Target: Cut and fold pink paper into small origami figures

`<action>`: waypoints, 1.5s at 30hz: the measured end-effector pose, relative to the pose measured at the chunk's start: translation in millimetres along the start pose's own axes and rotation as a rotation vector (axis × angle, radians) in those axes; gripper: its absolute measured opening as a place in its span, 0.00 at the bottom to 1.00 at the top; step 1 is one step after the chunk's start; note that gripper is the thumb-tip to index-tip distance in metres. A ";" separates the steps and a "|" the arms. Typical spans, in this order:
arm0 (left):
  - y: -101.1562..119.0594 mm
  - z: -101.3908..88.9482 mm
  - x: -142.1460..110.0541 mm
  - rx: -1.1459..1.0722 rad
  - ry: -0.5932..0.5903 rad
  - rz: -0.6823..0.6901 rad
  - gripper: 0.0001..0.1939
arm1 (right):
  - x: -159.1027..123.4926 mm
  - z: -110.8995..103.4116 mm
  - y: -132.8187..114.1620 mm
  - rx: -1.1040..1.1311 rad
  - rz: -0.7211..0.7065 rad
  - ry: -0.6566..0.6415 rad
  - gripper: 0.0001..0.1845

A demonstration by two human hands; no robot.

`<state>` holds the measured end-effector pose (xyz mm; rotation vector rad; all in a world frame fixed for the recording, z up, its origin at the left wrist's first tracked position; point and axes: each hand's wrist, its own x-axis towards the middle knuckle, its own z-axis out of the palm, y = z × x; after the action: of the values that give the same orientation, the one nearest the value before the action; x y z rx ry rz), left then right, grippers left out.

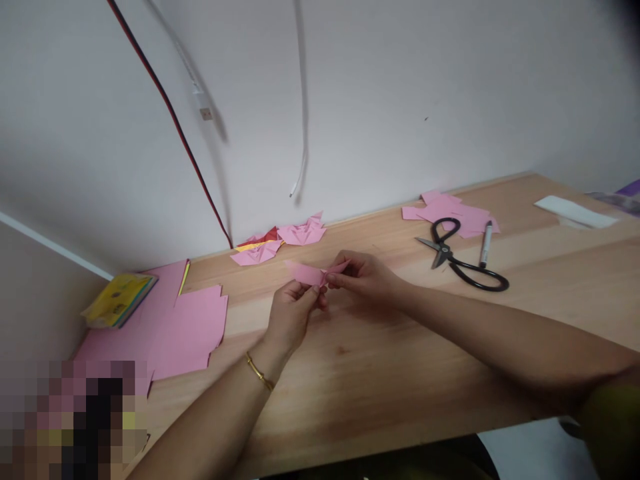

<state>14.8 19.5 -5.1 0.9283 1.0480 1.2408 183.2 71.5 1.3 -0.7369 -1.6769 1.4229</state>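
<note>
Two hands, one folded pink paper (pixel 309 275) between them, held just above the table (pixel 350 400), near mid-table. Left hand (pixel 293 313): fingers narrow, pinching the paper's near edge; one gold bracelet (pixel 259 372) on that wrist. Right hand (pixel 367 275): fingers also narrow, gripping the paper's right part. Behind, by the wall, at least two pink folded pieces (pixel 303 233) with red and yellow bits at the left one; overlap, exact count unclear. Right side: one pair of black-handled scissors (pixel 443 252), blades apart; one white pen (pixel 486 245), its upper end over a pile of pink cut pieces (pixel 435 207), several, can't count. One white strip (pixel 575 210) farther right. Left side: large pink sheets (pixel 193 327), overlapping, number unclear, one yellow packet (pixel 120 300) on them. Three cables hang at the wall: one red-and-black (pixel 165 100), two white (pixel 303 100).
</note>
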 end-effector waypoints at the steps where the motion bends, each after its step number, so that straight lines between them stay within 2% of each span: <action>1: 0.7 0.5 -0.3 0.017 -0.001 -0.005 0.08 | -0.1 0.2 -0.4 -0.003 0.005 0.003 0.12; 10: 3.7 2.3 -0.6 0.126 0.035 -0.031 0.11 | 0.2 -2.4 -4.3 0.053 0.045 -0.079 0.12; 18: 4.9 2.0 -0.2 0.209 0.026 -0.022 0.11 | 1.3 -2.5 -8.2 -0.032 0.029 -0.013 0.10; 28: 2.2 -1.9 1.0 0.272 0.061 -0.029 0.11 | 3.7 -3.7 -8.2 -0.121 0.119 0.028 0.11; 34: 7.0 2.4 0.1 0.263 0.057 -0.023 0.10 | 3.8 -3.7 -7.0 -0.159 0.154 0.066 0.11; 45: 4.4 1.1 1.1 0.243 0.050 -0.025 0.10 | 3.1 -3.3 -7.1 -0.122 0.180 0.043 0.12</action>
<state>14.7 21.1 -0.8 1.0700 1.2665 1.1367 184.8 74.4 9.1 -1.0012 -1.7101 1.4248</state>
